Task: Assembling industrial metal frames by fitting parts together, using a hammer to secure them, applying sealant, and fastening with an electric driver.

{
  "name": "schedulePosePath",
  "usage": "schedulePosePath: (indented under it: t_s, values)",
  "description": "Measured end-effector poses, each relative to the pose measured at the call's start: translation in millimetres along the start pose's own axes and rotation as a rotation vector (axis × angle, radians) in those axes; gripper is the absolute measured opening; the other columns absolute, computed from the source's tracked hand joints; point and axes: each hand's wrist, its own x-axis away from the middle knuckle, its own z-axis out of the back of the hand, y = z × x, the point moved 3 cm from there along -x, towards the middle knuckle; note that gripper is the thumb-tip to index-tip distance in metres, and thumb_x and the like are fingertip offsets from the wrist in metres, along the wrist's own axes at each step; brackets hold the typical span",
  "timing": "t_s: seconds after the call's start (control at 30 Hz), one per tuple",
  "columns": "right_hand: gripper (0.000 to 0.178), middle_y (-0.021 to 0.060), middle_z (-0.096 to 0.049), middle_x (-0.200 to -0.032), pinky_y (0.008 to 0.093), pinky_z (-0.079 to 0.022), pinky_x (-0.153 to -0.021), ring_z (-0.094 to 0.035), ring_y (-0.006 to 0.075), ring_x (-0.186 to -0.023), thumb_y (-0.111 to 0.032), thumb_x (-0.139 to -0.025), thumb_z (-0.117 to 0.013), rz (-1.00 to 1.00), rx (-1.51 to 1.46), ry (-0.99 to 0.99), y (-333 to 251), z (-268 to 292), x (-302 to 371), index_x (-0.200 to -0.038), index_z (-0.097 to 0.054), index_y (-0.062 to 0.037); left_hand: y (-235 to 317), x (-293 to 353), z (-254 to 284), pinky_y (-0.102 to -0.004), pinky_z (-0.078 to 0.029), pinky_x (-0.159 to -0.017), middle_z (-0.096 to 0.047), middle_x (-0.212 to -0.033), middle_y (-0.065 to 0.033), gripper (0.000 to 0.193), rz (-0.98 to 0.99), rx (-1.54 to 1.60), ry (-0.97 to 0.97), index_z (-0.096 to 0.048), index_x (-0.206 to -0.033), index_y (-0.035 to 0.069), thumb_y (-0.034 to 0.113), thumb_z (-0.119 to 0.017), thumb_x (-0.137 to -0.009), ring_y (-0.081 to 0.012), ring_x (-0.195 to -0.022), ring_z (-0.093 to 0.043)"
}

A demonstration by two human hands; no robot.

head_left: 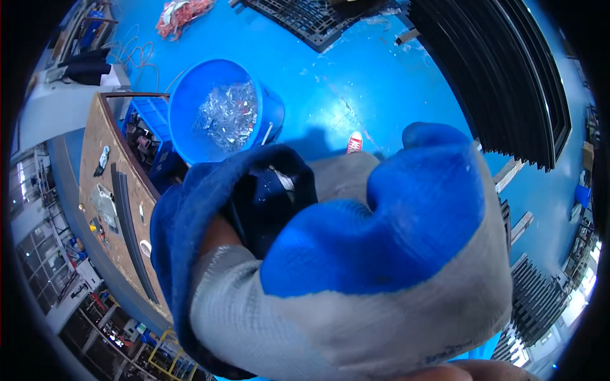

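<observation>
Left gloved hand (pixel 387 254) near, seemingly between steps | fingers bent, cannot tell gap or hold | likely needs lowering

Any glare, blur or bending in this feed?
Head view: white glare on the blue floor; head view: the gloved hand looks slightly soft up close; head view: the black stack bows, likely fisheye distortion, and corners go black.

Passage: blue floor (pixel 343 73) between blue bin (pixel 273 111) and stacked black lengths (pixel 502 76). Obstacles: bin, brown-topped bench (pixel 90 159) left; stack right; black pallet (pixel 311 25) far side. Gloved hand (pixel 381 254) hides near centre.
</observation>
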Motion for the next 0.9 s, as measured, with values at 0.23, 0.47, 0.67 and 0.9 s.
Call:
schedulePosePath:
  t_s: [0.23, 0.47, 0.67, 0.9]
  values:
    - [0.032, 0.0118, -0.065, -0.100, 0.0427, -0.048, -0.075, -0.060, 0.0359, -0.087, -0.035, -0.081, -0.052, 0.367, 0.010, 0.033, -187.0, 122.0, -178.1, -0.102, -0.066, -0.0145, -88.4, -124.1, -2.7, -0.0320, -0.048, -0.070, -0.065, -0.093, -0.0079, 0.024, 0.100, 0.173, -0.138, -0.066, -0.089, 0.005, 0.007, -0.058, -0.066, -0.0232, -0.074, -0.059]
    - [0.035, 0.0109, -0.066, -0.106, 0.0366, -0.049, -0.077, -0.062, 0.0307, -0.089, -0.036, -0.083, -0.055, 0.410, 0.192, -0.111, -335.0, 171.1, -339.7, -0.109, -0.064, -0.0135, -267.2, -224.9, -105.4, -0.0321, -0.048, -0.071, -0.066, -0.096, -0.0108, 0.028, 0.216, 0.281, -0.156, -0.065, -0.096, 0.003, 0.012, -0.054, -0.072, -0.0276, -0.079, -0.061]
    - [0.032, 0.0104, -0.068, -0.099, 0.0349, -0.049, -0.075, -0.063, 0.0303, -0.084, -0.031, -0.081, -0.060, 0.164, -0.129, -0.080, -352.6, 217.8, -500.9, -0.106, -0.066, -0.0121, -363.5, -300.2, -230.4, -0.0368, -0.048, -0.065, -0.066, -0.089, -0.0115, 0.031, 0.346, 0.377, -0.085, -0.061, -0.106, 0.009, 0.018, -0.052, -0.078, -0.0313, -0.074, -0.061]
    - [0.030, 0.0115, -0.068, -0.097, 0.0355, -0.050, -0.075, -0.064, 0.0314, -0.086, -0.030, -0.080, -0.060, 0.167, -0.423, 0.056, -413.9, 259.5, -734.7, -0.101, -0.068, -0.0105, -455.6, -431.8, -287.9, -0.0349, -0.048, -0.075, -0.065, -0.101, -0.0139, 0.037, 0.634, 0.829, -0.187, -0.055, -0.116, 0.006, 0.022, -0.050, -0.084, -0.0314, -0.087, -0.061]
